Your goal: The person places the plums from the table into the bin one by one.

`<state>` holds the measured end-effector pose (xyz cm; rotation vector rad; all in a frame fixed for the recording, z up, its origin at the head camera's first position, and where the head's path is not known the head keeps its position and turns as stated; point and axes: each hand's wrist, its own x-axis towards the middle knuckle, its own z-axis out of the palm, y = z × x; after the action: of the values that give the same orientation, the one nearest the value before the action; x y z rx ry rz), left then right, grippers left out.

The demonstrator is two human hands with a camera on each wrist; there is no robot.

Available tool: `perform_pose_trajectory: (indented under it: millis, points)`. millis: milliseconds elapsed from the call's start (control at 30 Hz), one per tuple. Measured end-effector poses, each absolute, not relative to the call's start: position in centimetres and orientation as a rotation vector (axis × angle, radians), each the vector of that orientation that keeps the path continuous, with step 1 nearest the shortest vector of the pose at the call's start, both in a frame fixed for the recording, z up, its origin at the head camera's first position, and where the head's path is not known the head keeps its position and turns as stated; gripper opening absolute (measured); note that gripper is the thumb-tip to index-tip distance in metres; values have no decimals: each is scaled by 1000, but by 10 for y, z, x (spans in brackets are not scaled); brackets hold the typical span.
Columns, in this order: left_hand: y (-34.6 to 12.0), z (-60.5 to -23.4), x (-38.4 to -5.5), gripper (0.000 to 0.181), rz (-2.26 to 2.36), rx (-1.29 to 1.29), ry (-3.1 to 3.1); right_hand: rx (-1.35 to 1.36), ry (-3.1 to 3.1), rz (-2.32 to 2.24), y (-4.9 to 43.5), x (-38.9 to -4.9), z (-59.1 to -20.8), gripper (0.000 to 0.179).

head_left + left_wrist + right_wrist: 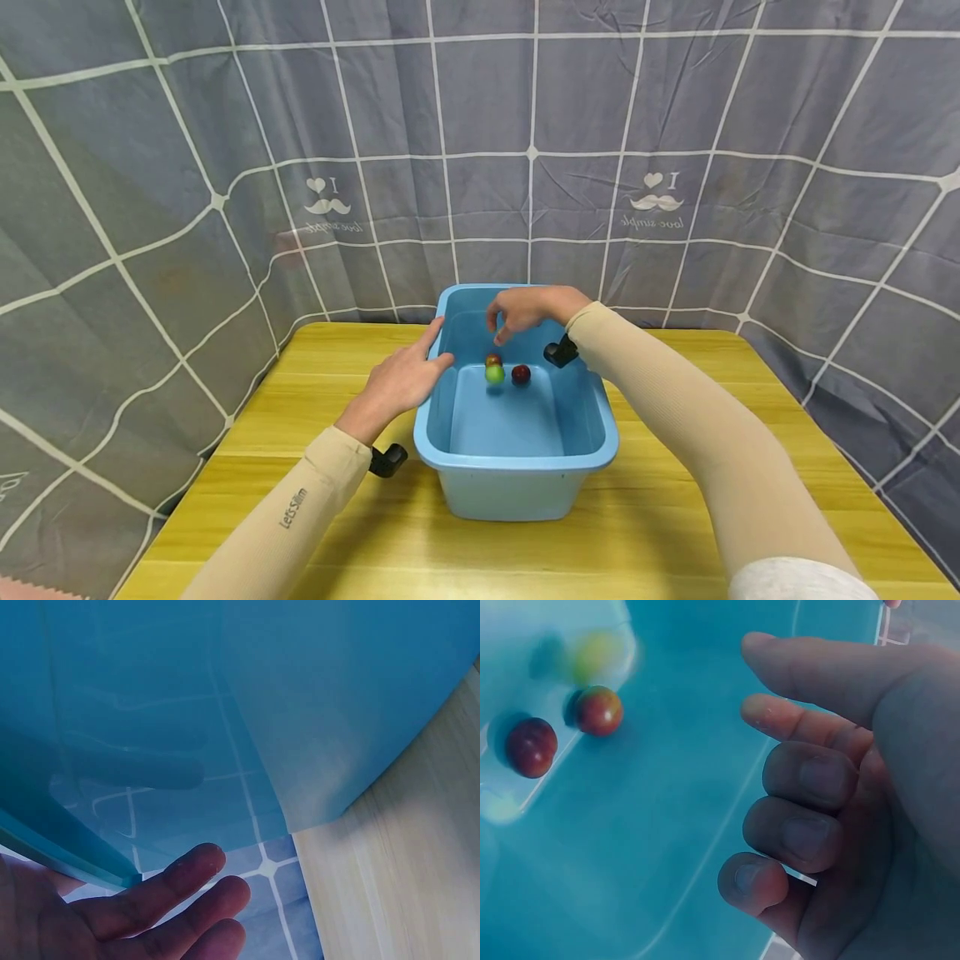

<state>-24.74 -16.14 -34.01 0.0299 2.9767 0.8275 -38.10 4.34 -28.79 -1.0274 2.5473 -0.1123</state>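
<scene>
A light blue plastic tub holds three small round fruits: a green one, a dark red one and a reddish-brown one. Over the far part of the tub hangs my right hand. Its thumb and index finger stand apart with nothing between them; the other fingers curl loosely in the right wrist view. The green fruit is blurred there, near the reddish one. My left hand rests on the tub's left rim, its fingers extended along the outside in the left wrist view.
The tub stands on a yellow wood-grain table. A grey curtain with white grid lines hangs behind and at both sides. Black wrist cameras sit at the left wrist and the right wrist, the latter over the tub's right side.
</scene>
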Motion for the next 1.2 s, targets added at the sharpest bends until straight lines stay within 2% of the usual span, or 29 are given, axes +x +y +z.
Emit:
perform_pose_trajectory:
  millis: [233, 600, 933, 1200]
  points:
    - [-163, -340, -246, 72, 827, 44, 2984, -1056, 2543, -105, 47, -377, -282, 27]
    - [-163, -339, -246, 71, 804, 47, 2995, -1121, 2563, -88, 62, -348, -260, 29]
    - [-163, -339, -246, 72, 803, 51, 2995, -1207, 2545, -188, 97, -329, -249, 26]
    - [-163, -340, -247, 72, 803, 49, 2992, -1222, 2599, -338, 131, -320, -256, 25]
